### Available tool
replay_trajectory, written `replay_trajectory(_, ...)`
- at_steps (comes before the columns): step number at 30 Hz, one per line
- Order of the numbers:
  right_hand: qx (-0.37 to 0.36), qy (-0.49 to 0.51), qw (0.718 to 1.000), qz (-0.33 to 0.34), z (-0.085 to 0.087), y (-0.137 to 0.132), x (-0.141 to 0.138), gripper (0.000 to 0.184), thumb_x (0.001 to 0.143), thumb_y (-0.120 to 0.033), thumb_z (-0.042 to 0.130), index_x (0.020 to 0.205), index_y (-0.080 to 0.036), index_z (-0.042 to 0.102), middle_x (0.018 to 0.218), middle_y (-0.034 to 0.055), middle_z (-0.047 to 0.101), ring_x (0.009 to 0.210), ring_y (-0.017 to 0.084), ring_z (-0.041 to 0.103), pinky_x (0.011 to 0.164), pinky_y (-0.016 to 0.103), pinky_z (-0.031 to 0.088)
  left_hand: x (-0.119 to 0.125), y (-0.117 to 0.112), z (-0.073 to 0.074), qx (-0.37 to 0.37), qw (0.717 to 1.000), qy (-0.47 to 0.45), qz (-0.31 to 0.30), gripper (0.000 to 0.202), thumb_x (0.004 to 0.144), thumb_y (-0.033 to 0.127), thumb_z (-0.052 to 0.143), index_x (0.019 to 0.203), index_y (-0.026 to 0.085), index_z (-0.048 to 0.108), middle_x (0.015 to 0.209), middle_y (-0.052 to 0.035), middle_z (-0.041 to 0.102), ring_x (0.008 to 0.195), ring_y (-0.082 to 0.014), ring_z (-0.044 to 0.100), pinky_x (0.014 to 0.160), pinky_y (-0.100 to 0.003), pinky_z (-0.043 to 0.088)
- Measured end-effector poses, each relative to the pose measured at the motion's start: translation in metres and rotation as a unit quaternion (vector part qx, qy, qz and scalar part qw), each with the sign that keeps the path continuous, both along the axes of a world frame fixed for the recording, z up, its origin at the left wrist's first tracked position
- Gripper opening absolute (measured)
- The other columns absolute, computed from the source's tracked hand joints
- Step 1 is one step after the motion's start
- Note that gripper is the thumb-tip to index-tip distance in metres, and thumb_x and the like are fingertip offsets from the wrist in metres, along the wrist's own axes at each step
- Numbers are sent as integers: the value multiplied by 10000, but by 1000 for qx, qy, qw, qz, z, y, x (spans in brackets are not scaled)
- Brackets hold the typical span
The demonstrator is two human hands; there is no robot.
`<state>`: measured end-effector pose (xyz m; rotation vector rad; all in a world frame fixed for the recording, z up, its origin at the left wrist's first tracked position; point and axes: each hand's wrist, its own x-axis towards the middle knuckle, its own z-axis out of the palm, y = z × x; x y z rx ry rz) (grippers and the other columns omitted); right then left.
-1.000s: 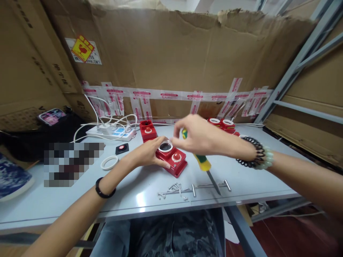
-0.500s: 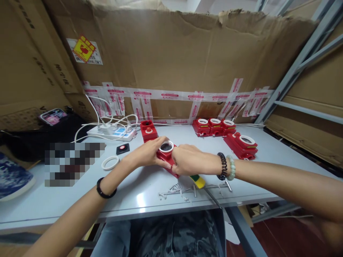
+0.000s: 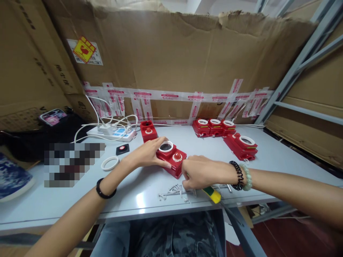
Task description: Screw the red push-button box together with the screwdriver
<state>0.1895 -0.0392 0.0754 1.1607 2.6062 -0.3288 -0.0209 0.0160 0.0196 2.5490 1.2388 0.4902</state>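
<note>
My left hand (image 3: 148, 151) grips a red box (image 3: 175, 165) from its left side, thumb at the front edge and fingers by the white ring (image 3: 166, 141) on its top. A red dome with a white rim stands on the box's nearer end. My right hand (image 3: 200, 172) is curled just right of the box, above the table. Within it is a screwdriver (image 3: 213, 194) with a green and yellow handle, its metal shaft pointing back toward me past the table edge. Its fingertips are partly hidden. Below lie several loose screws (image 3: 177, 188).
A loose white ring (image 3: 110, 163) and a small black square part (image 3: 122, 148) lie left. Another red box (image 3: 148, 132) stands behind, near a power strip (image 3: 112, 132) with cables. Several red boxes (image 3: 215, 127) line the back right, one red box (image 3: 241, 145) nearer. Cardboard (image 3: 171, 53) walls the back.
My right hand has drawn back to the right and toward me, off the red box, uncovering its dome. The screwdriver has moved along with it. My left hand keeps its hold.
</note>
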Motion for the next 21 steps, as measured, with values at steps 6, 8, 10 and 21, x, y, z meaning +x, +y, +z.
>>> replay_trajectory(6,61,99,993,-35,5,12,21,323,762,-493,530,830,-187,611,667,40,616,596,161,525,508,260,313,-7,3,2,29,999,-12,17,779,617,661,707,1191,211,433,1239,-130,559,1094,-321,551,898,-413,420)
replay_trajectory(8,97,146,982,-66,9,16,26,513,752,-614,530,999,-167,572,708,45,618,617,175,536,515,265,317,-11,4,5,42,998,-39,21,738,642,623,713,1190,222,424,1257,-120,544,1106,-306,545,903,-400,423)
replay_trajectory(10,132,188,969,-88,11,19,26,734,713,-714,526,1155,-130,488,694,37,604,610,184,535,515,269,317,-12,5,9,60,996,-53,34,720,647,602,720,1185,226,425,1244,-114,548,1095,-302,545,896,-399,428)
replay_trajectory(21,198,184,960,-75,-4,35,16,631,658,-766,539,864,-171,571,724,50,605,580,155,462,505,282,256,5,-6,16,126,989,-67,52,783,697,547,710,1332,244,366,1381,-129,467,1232,-340,453,1002,-493,363)
